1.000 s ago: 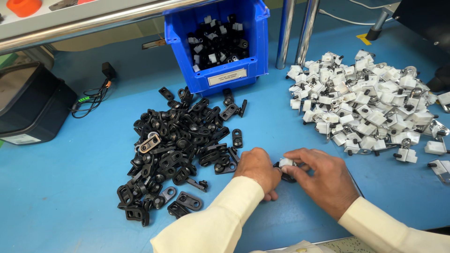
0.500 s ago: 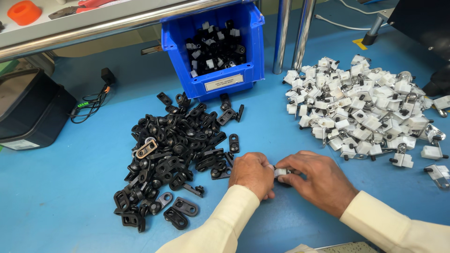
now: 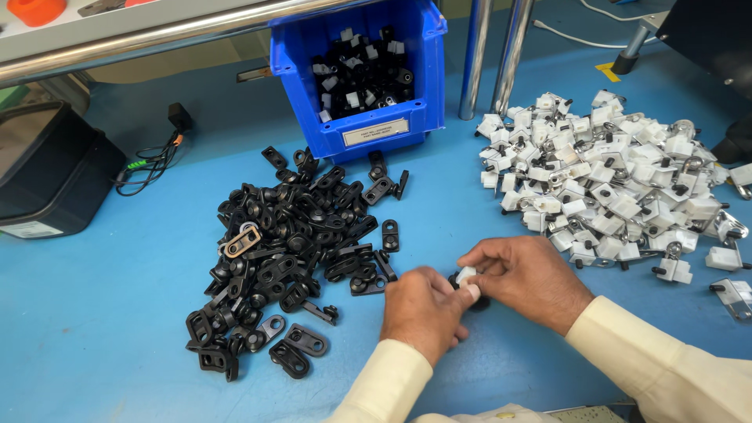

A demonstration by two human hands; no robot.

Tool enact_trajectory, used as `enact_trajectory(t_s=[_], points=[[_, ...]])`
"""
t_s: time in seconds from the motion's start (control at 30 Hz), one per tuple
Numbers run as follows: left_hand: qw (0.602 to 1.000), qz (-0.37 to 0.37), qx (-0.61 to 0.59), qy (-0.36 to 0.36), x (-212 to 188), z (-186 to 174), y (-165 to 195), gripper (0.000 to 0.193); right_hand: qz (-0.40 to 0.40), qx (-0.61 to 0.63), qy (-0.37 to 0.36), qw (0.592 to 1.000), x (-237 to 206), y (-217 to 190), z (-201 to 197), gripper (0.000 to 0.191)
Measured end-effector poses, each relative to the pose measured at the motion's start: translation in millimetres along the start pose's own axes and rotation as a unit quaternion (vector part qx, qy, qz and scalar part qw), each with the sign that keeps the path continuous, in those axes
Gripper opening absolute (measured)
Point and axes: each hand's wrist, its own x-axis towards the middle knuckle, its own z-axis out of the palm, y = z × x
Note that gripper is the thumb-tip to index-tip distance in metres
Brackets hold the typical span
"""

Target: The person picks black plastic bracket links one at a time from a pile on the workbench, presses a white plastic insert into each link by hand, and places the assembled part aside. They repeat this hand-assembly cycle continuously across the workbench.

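Note:
My left hand point(image 3: 423, 313) and my right hand point(image 3: 529, 278) meet low in the middle of the blue table. Together they pinch a small white block point(image 3: 467, 276) fitted against a black bracket point(image 3: 478, 301), which is mostly hidden under my fingers. A heap of black brackets point(image 3: 290, 251) lies just left of my left hand. To the right, beyond my right hand, spreads a heap of white blocks with metal pins point(image 3: 619, 188).
A blue bin point(image 3: 376, 129) holding joined black and white parts stands at the back centre. Two metal posts point(image 3: 493, 55) rise beside it. A black case point(image 3: 47, 180) and a cable point(image 3: 153, 160) sit at the left. A metal rail runs along the back.
Both hands stay together on the same small part, with fingers shifting slightly. The view has drifted a little; the heaps have not moved.

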Motion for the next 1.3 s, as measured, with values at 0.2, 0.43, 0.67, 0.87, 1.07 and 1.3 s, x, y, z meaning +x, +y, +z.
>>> enact_trajectory(t_s=[0.2,0.43,0.67,0.87,1.07,1.3], points=[[1.0,-0.003,0.003,-0.015,2,2,1,0.041,-0.01,0.048,-0.015,0.999,14,23,-1,0.026],[0.999,-0.011,-0.015,-0.044,14,-1,0,0.028,0.056,0.067,-0.009,0.996,15,21,2,0.024],[0.997,-0.033,-0.069,-0.017,17,4,-3,0.026,-0.101,-0.104,0.026,0.989,8,6,3,0.028],[0.998,0.033,-0.049,0.007,8,9,-7,0.026,-0.004,-0.048,0.064,0.997,8,1,12,0.027],[0.998,0.017,-0.052,-0.017,5,8,-6,0.025,0.144,0.162,-0.021,0.976,14,-1,2,0.022],[0.994,-0.014,-0.084,-0.071,11,-1,-7,0.033,0.082,0.014,-0.088,0.993,13,-13,-3,0.024]])
